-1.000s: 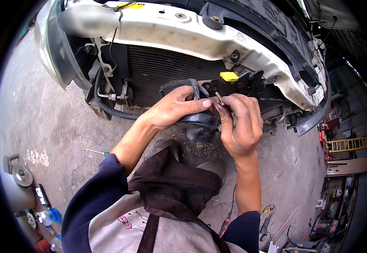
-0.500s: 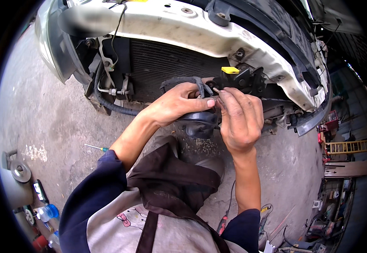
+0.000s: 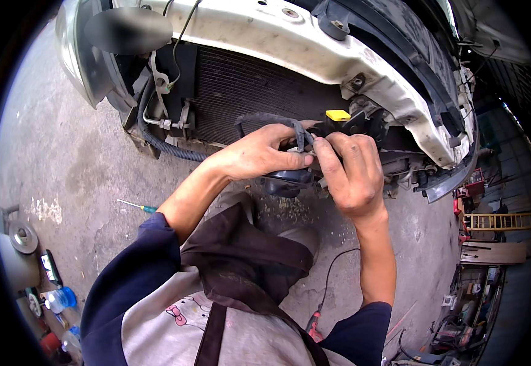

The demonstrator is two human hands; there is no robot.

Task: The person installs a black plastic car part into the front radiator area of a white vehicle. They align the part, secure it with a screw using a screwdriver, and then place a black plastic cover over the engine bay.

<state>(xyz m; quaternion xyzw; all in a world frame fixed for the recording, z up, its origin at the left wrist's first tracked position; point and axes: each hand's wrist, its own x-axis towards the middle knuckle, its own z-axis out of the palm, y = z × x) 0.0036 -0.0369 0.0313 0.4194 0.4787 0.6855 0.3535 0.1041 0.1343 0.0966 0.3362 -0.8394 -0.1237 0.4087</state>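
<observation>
Since the dark cable [image 3: 299, 132] at frame centre looks light and soft, it is best pinched near its end, beside the right hand's [image 3: 352, 174] fingers, closed together; the left hand's [image 3: 257, 155] grip cannot be told.

No words or numbers can be read anywhere before you. Just left of your brown apron strap [image 3: 211, 334], your grey shirt [image 3: 146, 326] bears a cartoon print [image 3: 193, 313] with a pink bow. Well left of that strap, a dark bottle [image 3: 53, 276] carries a pale label [image 3: 46, 262], too small to read.
</observation>
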